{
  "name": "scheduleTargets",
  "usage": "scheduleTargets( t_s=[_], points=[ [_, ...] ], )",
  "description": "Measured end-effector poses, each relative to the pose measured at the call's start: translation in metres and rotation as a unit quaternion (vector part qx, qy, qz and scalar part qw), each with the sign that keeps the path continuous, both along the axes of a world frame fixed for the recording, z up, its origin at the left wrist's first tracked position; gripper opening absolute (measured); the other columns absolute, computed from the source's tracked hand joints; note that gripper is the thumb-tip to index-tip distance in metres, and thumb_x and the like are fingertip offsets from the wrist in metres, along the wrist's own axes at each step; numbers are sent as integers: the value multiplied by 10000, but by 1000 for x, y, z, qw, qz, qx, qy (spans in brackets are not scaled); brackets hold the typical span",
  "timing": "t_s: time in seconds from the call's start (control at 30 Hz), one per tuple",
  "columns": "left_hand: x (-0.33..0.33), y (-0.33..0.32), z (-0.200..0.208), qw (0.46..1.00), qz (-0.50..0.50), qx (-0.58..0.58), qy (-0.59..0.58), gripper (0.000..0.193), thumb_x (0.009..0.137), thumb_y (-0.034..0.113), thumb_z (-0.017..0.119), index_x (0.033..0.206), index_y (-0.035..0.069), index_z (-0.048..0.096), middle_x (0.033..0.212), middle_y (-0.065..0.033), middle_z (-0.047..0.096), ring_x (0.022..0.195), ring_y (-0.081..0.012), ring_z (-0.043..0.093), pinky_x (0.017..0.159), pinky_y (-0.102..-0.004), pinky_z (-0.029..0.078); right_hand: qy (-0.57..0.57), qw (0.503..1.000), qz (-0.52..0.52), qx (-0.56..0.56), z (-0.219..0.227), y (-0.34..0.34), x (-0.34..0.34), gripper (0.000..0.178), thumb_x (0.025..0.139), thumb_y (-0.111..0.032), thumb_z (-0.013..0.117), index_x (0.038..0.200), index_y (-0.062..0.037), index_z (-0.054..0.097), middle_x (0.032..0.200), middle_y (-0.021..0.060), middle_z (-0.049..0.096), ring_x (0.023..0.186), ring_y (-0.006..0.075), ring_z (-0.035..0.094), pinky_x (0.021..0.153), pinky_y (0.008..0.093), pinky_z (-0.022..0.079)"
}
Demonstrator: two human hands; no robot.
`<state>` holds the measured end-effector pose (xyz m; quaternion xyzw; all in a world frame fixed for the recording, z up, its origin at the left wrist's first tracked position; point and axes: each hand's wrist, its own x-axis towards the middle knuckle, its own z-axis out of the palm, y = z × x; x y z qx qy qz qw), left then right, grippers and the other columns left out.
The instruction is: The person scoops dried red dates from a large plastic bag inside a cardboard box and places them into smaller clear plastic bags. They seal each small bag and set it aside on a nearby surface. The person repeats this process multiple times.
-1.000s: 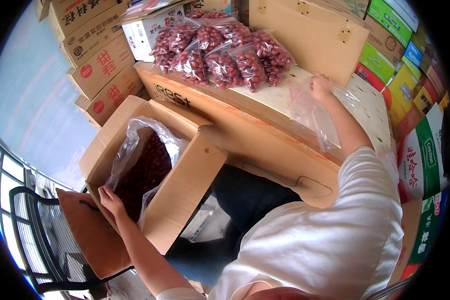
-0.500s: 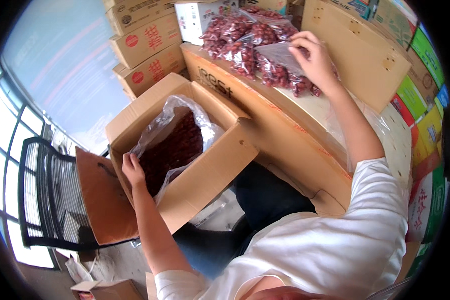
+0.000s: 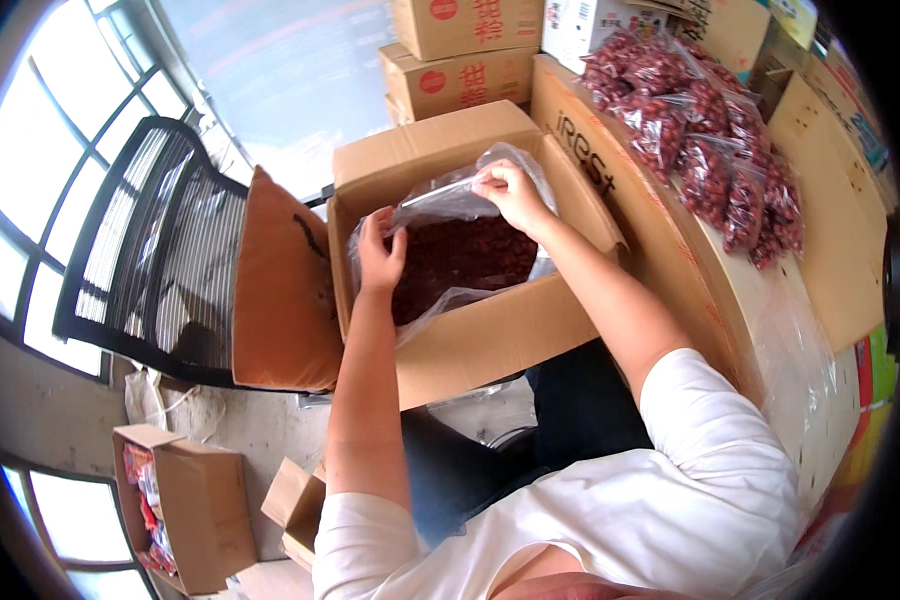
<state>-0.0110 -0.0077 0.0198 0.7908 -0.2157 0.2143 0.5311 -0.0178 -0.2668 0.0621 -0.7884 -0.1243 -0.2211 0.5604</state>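
An open cardboard box (image 3: 470,355) stands in front of me, lined with a clear plastic bag (image 3: 450,296). Dark red dried dates (image 3: 460,255) fill its lower part. At the far side of the liner, my right hand (image 3: 510,195) pinches its edge, where a pale folded strip of plastic runs to the left. My left hand (image 3: 378,248) is over the liner's left side, thumb and fingers apart. Nothing shows clearly between them. Several zip bags of red dates (image 3: 705,180) lie piled on the bench to the right.
A black mesh chair (image 3: 170,250) with an orange cushion (image 3: 280,290) stands left of the box. Stacked cartons (image 3: 470,85) rise behind. A long carton (image 3: 660,220) fronts the bench (image 3: 800,280). An open box of packets (image 3: 205,510) sits on the floor at lower left.
My right hand has left the bagged dates on the bench and come over to the liner in the box. My left hand has moved inward from the box's left edge. The view has turned left.
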Motion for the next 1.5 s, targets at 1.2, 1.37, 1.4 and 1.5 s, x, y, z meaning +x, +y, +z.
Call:
scheduleTargets(
  t_s=[1.2,1.37,1.4,1.5],
  points=[
    [18,-3,-30,977,-89,41,189,231,880,169,671,1055,22,641,839,-6,615,758,-81,539,683,-231,433,182,981,43,58,-83,24,13,195,791,-168,734,853,-7,644,763,69,653,673,133,602,647,289,477],
    [20,3,-35,971,-98,31,216,184,888,200,658,941,24,663,751,1,601,719,-75,517,642,-255,420,196,974,65,91,-74,30,7,171,782,-149,738,872,-16,679,770,55,659,739,132,588,712,301,464],
    [20,3,-35,972,-99,26,211,174,886,193,658,941,29,662,756,-1,606,716,-74,518,643,-251,420,205,970,79,100,-70,30,5,164,789,-149,735,872,-17,683,769,38,646,736,119,570,711,290,457],
    [21,2,-34,978,-90,25,186,150,875,169,665,952,41,658,784,-6,623,714,-78,529,651,-245,426,217,964,102,117,-64,28,1,147,801,-146,730,863,-18,692,770,9,627,735,94,537,714,266,443]
  ],
)
